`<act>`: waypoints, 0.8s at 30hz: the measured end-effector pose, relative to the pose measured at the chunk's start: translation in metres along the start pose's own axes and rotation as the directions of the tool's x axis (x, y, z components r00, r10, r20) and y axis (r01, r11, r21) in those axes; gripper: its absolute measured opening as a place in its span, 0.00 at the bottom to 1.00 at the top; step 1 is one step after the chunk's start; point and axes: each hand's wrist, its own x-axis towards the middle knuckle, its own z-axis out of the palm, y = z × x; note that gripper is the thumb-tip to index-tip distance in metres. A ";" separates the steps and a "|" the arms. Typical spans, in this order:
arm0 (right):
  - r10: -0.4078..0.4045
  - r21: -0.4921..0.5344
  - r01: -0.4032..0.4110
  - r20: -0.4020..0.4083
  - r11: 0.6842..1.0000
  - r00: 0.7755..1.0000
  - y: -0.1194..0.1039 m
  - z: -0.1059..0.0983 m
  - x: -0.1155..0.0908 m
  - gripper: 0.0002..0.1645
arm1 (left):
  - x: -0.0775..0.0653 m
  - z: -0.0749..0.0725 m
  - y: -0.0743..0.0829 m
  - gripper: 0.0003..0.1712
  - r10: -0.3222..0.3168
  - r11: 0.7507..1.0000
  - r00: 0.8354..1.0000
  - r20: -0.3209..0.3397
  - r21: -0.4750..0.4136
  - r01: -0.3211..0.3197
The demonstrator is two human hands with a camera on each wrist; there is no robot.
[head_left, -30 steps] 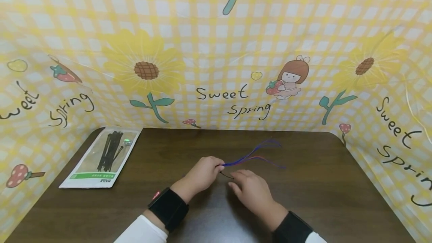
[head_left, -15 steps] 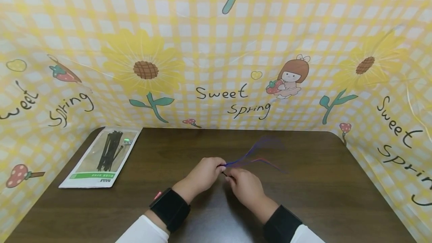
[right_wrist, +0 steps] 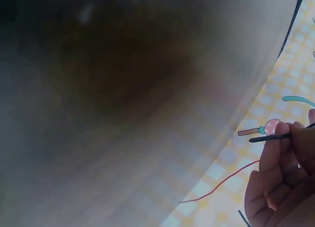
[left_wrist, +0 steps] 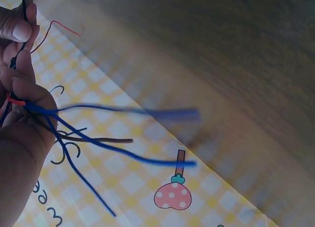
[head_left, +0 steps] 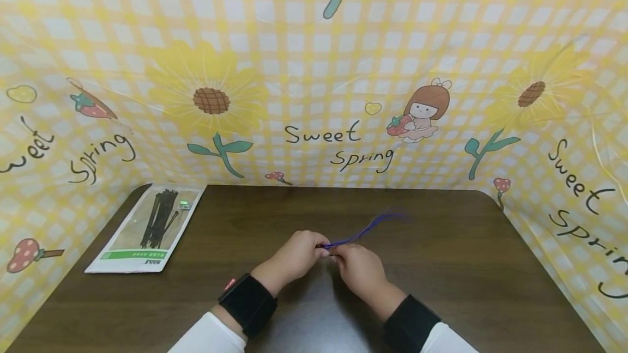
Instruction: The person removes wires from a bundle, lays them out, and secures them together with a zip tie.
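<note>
My left hand [head_left: 296, 255] pinches a bundle of thin wires [head_left: 365, 231] above the table. Blue wires [left_wrist: 106, 143] and a brown wire [left_wrist: 103, 139] fan out from its fingers in the left wrist view, and a red wire [right_wrist: 221, 182] shows in the right wrist view. Close beside it, my right hand [head_left: 362, 268] pinches a black cable tie [right_wrist: 268, 138], whose pointed tip sticks out past the fingers. The tie's small head [left_wrist: 13, 63] sits between the two hands. Fingers hide how the tie lies about the wires.
A plastic bag of black cable ties [head_left: 132, 255] lies at the left of the brown table [head_left: 466, 271]. Yellow checked cloth [head_left: 314, 70] hangs behind the table and along both sides.
My right hand has moved left and closed its fingers on the cable tie, drawing up beside my left hand. The free wire ends have swung and bunched closer together.
</note>
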 end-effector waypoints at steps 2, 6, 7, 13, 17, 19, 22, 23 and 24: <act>0.003 -0.003 -0.003 0.000 1.000 1.000 0.000 -0.001 0.000 0.04 | 0.000 0.000 0.000 0.07 -0.009 1.000 1.000 0.012 -0.003 0.009; 0.003 -0.011 -0.003 -0.002 1.000 1.000 0.000 -0.001 0.000 0.04 | 0.000 0.001 -0.001 0.06 -0.018 1.000 1.000 0.025 -0.007 0.018; 0.003 -0.011 -0.003 0.001 1.000 1.000 0.000 -0.001 -0.001 0.04 | 0.000 0.001 -0.001 0.06 -0.017 1.000 1.000 0.024 -0.007 0.017; 0.006 0.018 -0.006 0.030 1.000 1.000 -0.001 -0.002 -0.002 0.06 | 0.000 0.003 -0.003 0.06 0.000 1.000 1.000 -0.030 -0.009 -0.001; -0.017 0.029 0.016 0.038 0.999 0.999 -0.003 -0.003 -0.003 0.09 | 0.000 0.005 -0.005 0.06 0.006 1.000 0.998 -0.060 -0.026 -0.008; -0.034 0.024 0.033 0.038 0.999 0.999 -0.004 -0.005 -0.004 0.09 | 0.000 0.006 -0.007 0.07 0.015 0.999 0.998 -0.069 -0.035 -0.017; -0.056 0.004 0.056 0.044 0.998 0.997 -0.005 -0.007 -0.005 0.05 | 0.000 0.008 -0.009 0.07 0.018 0.998 0.997 -0.080 -0.052 -0.022; -0.060 0.004 0.059 0.052 0.998 0.997 -0.005 -0.007 -0.006 0.02 | 0.000 0.008 -0.010 0.07 0.017 0.998 0.996 -0.084 -0.057 -0.022; -0.060 0.006 0.060 0.060 0.998 0.996 -0.006 -0.008 -0.006 0.02 | -0.001 0.009 -0.010 0.07 0.015 0.998 0.996 -0.090 -0.065 -0.021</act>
